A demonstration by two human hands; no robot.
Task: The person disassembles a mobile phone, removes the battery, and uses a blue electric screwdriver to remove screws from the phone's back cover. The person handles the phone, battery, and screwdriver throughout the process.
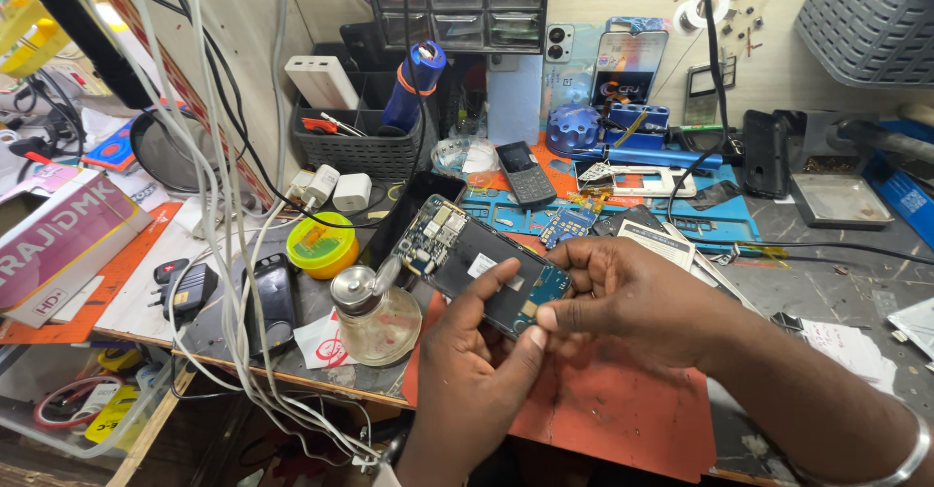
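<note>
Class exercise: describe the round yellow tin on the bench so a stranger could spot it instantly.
Start at the black mesh basket by the back wall, then drop towards the bench's near edge. The yellow tin sits just left of the glass bottle. It alone is round, flat, bright yellow and green-topped.

An opened phone (477, 263), its back cover off and its green circuit board and dark inner frame showing, is lying tilted in mid-air above the orange mat at the near middle of the bench, its far-left end raised.

A phone repair workshop — parts drawers (455, 0), circuit boards (569, 224), tools.
</note>
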